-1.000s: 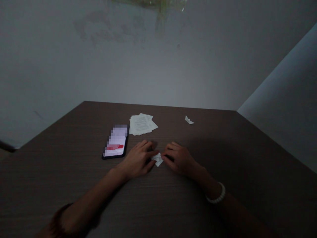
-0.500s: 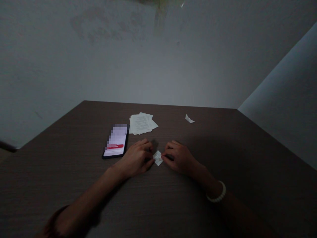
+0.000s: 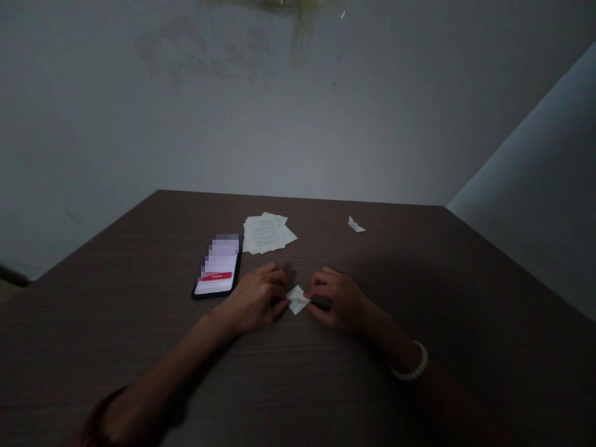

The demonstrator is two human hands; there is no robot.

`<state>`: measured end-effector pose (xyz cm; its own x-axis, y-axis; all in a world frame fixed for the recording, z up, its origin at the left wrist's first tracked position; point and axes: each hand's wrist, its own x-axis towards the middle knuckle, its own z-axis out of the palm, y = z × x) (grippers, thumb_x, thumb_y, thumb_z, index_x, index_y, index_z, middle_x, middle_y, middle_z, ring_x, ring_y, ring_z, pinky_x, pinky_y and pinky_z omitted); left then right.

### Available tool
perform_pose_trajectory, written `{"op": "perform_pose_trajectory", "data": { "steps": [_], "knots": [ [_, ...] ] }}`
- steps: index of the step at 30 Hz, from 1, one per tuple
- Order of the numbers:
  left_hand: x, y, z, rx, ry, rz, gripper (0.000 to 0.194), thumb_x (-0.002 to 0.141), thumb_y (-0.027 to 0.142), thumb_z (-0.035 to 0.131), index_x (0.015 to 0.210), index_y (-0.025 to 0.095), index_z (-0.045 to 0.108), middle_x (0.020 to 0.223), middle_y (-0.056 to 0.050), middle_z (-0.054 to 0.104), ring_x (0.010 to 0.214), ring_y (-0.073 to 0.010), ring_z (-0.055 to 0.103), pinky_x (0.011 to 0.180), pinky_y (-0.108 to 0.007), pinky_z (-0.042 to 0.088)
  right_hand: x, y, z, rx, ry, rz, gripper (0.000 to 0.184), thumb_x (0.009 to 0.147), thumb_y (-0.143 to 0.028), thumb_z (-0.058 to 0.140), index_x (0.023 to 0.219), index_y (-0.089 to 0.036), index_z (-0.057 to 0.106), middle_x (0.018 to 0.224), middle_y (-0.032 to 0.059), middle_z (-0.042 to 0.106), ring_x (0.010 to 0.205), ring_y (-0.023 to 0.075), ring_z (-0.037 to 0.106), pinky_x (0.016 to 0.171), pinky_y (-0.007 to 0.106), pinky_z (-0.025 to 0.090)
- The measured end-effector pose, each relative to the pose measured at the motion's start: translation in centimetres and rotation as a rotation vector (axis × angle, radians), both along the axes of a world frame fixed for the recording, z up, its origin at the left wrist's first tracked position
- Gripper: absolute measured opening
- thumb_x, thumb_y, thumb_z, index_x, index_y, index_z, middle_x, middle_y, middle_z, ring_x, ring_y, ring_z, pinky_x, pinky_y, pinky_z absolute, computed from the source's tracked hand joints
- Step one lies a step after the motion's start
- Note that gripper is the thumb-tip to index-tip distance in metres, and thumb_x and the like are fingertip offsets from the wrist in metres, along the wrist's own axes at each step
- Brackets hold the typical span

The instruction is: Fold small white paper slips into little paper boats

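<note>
A small folded piece of paper point(image 3: 297, 300), white with faint printed lines, lies diamond-wise on the table between my two hands. My left hand point(image 3: 261, 297) pinches its left corner with curled fingers. At the opposite corner, my right hand point(image 3: 339, 300) grips the paper between thumb and index finger, its other fingers bent. A pale beaded bracelet point(image 3: 413, 366) circles my right wrist. Parts of the paper's corners are hidden under the fingertips.
Left of my left hand lies a phone point(image 3: 218, 266) with its screen lit. Behind it is a loose stack of printed paper sheets point(image 3: 266, 233). Farther right stands a small folded paper boat point(image 3: 356, 225). The brown table point(image 3: 298, 385) meets a stained wall point(image 3: 307, 136) at the back.
My right thumb has slid slightly down and the right fingers have shifted a little along the paper's right corner. The left hand has hardly moved.
</note>
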<state>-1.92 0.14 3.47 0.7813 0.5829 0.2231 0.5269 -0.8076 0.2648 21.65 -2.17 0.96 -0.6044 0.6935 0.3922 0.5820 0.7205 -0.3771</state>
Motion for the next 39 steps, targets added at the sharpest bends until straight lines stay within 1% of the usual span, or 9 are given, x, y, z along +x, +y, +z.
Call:
{"op": "perform_pose_trajectory", "data": {
  "steps": [5,9,15,20,27,30,33,35,39],
  "knots": [
    [0.0,0.0,-0.1,-0.023,-0.022,-0.001,0.020,0.085,0.022,0.060,0.067,0.016,0.066,0.082,-0.006,0.062,0.085,-0.0214,0.051,0.070,-0.032,0.045,-0.1,0.0,0.3,-0.007,0.003,0.002,0.004,0.082,-0.021,0.066,0.081,-0.020,0.070,0.088,0.0044,0.063,0.084,0.0178,0.054,0.073,0.030,0.043],
    [-0.1,0.1,-0.1,-0.029,-0.034,0.008,0.017,0.085,0.023,0.061,0.071,0.016,0.067,0.083,-0.006,0.062,0.085,-0.0217,0.051,0.070,-0.033,0.045,-0.1,0.0,0.4,-0.016,0.027,0.003,0.006,0.081,-0.020,0.067,0.075,-0.019,0.067,0.087,0.0041,0.063,0.083,0.0170,0.054,0.073,0.029,0.042],
    [-0.1,0.0,0.0,-0.048,-0.055,0.009,0.021,0.088,0.027,0.057,0.073,0.016,0.067,0.084,-0.006,0.061,0.086,-0.0214,0.052,0.072,-0.033,0.045,-0.1,0.0,0.4,-0.036,0.045,-0.015,0.007,0.081,-0.022,0.069,0.076,-0.018,0.067,0.089,0.0043,0.062,0.084,0.0172,0.054,0.077,0.031,0.044],
    [0.0,0.0,-0.1,-0.083,-0.054,0.040,0.019,0.088,0.026,0.059,0.075,0.016,0.068,0.087,-0.007,0.062,0.089,-0.0224,0.053,0.074,-0.035,0.045,0.0,0.1,0.4,-0.067,0.026,-0.019,0.005,0.083,-0.020,0.068,0.079,-0.018,0.066,0.088,0.0041,0.062,0.085,0.0169,0.055,0.077,0.030,0.044],
    [0.0,0.0,-0.3,-0.108,-0.068,0.040,0.020,0.088,0.027,0.059,0.073,0.016,0.067,0.085,-0.006,0.062,0.088,-0.0219,0.053,0.076,-0.035,0.045,-0.1,0.1,0.4,-0.078,0.027,-0.035,0.002,0.083,-0.020,0.068,0.082,-0.018,0.066,0.093,0.0050,0.061,0.087,0.0173,0.056,0.079,0.031,0.045],
    [0.1,-0.2,-0.5,-0.119,-0.085,0.032,0.011,0.086,0.025,0.061,0.086,0.017,0.069,0.090,-0.006,0.063,0.090,-0.0227,0.054,0.081,-0.037,0.045,-0.1,0.0,0.5,-0.082,0.028,-0.026,0.001,0.083,-0.019,0.068,0.083,-0.018,0.067,0.094,0.0052,0.060,0.088,0.0176,0.055,0.079,0.031,0.046],
    [0.3,-0.4,-0.7,-0.122,-0.099,0.027,0.021,0.085,0.023,0.063,0.105,0.017,0.069,0.096,-0.007,0.063,0.093,-0.0236,0.054,0.084,-0.038,0.045,0.0,-0.1,0.6,-0.085,0.023,-0.026,0.001,0.083,-0.019,0.067,0.083,-0.018,0.068,0.094,0.0053,0.060,0.089,0.0181,0.055,0.081,0.032,0.046],
    [0.4,-0.5,-0.9,-0.123,-0.095,0.027,0.023,0.086,0.023,0.063,0.107,0.018,0.070,0.097,-0.007,0.063,0.094,-0.0236,0.054,0.083,-0.038,0.045,0.0,-0.1,0.6,-0.090,0.018,-0.028,0.002,0.084,-0.020,0.067,0.083,-0.018,0.068,0.094,0.0054,0.060,0.090,0.0181,0.055,0.081,0.032,0.046],
    [0.6,-0.5,-1.3,-0.111,-0.099,0.040,0.018,0.088,0.025,0.060,0.100,0.020,0.073,0.098,-0.007,0.062,0.094,-0.0237,0.053,0.083,-0.039,0.045,0.0,-0.1,0.6,-0.080,0.021,-0.021,0.002,0.084,-0.020,0.067,0.083,-0.018,0.068,0.094,0.0054,0.060,0.089,0.0181,0.055,0.081,0.032,0.046]
  ]
}}
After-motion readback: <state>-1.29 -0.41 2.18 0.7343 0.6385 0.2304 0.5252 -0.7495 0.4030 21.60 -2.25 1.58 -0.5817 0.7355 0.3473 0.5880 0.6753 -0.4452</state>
